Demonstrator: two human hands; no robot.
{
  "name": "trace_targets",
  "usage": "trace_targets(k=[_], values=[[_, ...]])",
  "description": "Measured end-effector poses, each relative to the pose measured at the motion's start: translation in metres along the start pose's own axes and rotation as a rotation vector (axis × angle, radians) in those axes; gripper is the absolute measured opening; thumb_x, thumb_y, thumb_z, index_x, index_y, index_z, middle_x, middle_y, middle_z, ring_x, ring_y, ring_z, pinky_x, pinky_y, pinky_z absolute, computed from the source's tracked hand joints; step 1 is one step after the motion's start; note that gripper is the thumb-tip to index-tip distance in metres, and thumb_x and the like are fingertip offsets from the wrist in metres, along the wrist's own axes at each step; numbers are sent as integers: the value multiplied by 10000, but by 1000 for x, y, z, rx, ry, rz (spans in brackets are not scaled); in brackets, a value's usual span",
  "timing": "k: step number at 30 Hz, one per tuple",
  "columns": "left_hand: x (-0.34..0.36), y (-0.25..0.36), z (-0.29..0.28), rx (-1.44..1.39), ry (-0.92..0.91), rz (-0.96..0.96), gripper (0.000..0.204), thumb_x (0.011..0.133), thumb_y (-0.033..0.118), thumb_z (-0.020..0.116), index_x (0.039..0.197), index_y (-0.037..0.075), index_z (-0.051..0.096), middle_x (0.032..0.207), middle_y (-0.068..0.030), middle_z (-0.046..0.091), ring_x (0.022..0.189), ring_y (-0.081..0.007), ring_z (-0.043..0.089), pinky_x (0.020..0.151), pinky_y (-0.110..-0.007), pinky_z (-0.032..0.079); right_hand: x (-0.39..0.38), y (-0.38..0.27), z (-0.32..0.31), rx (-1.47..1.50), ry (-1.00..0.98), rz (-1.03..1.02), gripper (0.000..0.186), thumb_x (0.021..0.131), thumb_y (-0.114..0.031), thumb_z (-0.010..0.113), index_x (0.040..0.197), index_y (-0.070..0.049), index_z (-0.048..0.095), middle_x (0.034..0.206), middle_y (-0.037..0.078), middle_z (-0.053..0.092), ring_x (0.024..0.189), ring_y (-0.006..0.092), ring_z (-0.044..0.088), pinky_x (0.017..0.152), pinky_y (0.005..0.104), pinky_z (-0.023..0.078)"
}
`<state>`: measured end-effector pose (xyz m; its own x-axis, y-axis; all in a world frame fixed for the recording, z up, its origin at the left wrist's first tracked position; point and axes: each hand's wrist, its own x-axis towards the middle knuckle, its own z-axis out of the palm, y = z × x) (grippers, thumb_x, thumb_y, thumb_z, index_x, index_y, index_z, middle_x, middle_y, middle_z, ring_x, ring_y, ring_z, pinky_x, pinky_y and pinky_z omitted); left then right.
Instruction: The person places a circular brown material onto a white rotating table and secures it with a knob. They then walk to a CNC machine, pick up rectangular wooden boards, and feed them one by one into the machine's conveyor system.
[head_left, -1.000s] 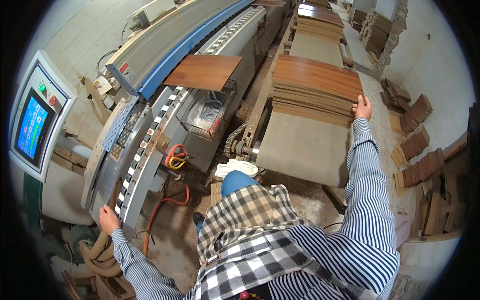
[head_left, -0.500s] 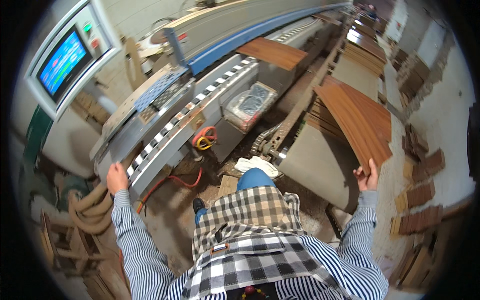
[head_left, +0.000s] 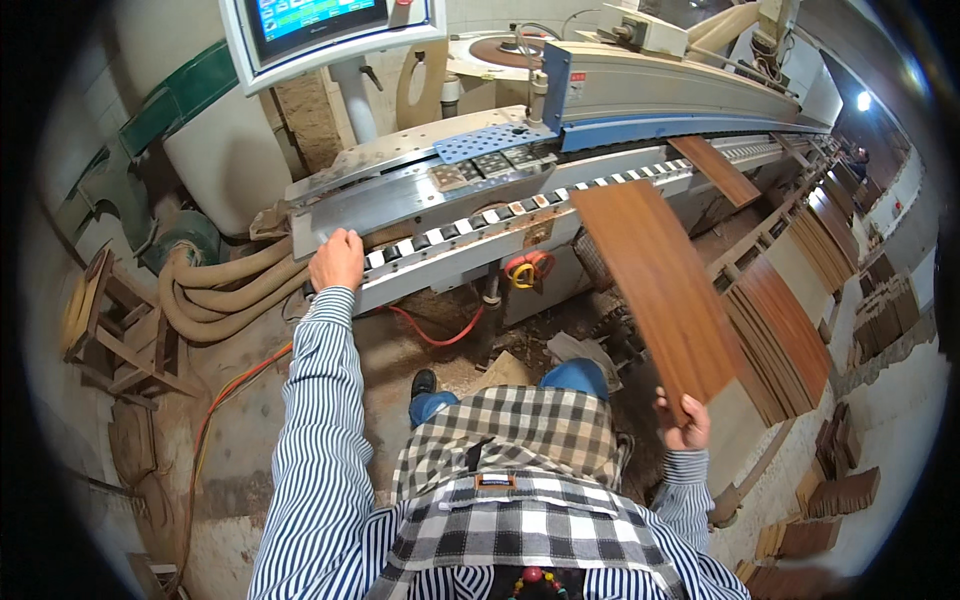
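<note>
In my right hand is the near end of a long red-brown wood-grain panel, with the fingers closed round its edge. The panel slants up and left, and its far end overlaps the front edge of the machine. My left hand is curled over the near end of the machine's conveyor rail, beside a chain of black and white pads. Its fingertips are partly hidden. A second wood-grain panel lies across the rail farther along.
Stacked panels lie on a roller bench at the right, with more piles by the wall. A control screen stands above the machine. Thick hoses and a wooden stand are at left. An orange cable crosses the floor.
The held panel has come off the stack and swung left toward the machine in my right hand. My left hand stays at the rail's end. The view has turned left.
</note>
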<state>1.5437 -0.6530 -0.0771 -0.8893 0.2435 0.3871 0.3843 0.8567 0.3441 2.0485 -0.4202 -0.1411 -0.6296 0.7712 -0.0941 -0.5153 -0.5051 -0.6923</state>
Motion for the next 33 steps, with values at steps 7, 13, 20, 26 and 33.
trace_targets(k=[7,13,20,26,33], values=[[2,-3,6,-18,6,10,337,863,333,428,786,48,590,768,-209,621,724,-384,600,664,-480,460,52,79,123,-137,-281,211,387,794,-87,566,1135,70,473,1016,192,602,919,272,607,796,360,512],[0,0,2,-27,18,4,330,866,319,439,779,38,588,740,-217,617,718,-383,602,666,-476,462,61,140,192,-185,-430,336,467,841,-236,605,1201,13,443,1095,120,573,916,193,591,762,291,491],[-1,1,0,-28,16,-4,335,868,315,435,767,27,576,745,-221,611,726,-391,591,668,-482,450,87,165,218,-302,-767,641,370,820,-148,623,1147,-8,524,1117,108,585,898,163,595,789,281,486],[0,0,3,-43,13,5,339,869,316,428,775,28,579,762,-217,616,735,-390,590,676,-478,451,93,169,216,-417,-773,514,324,816,-134,626,1096,8,544,1027,114,616,900,176,590,805,294,478],[1,-1,7,-33,4,-5,338,866,331,424,794,41,583,764,-209,620,737,-394,590,680,-479,452,91,176,203,-464,-729,337,276,818,-144,623,1043,7,569,971,103,621,866,169,588,768,283,476]])
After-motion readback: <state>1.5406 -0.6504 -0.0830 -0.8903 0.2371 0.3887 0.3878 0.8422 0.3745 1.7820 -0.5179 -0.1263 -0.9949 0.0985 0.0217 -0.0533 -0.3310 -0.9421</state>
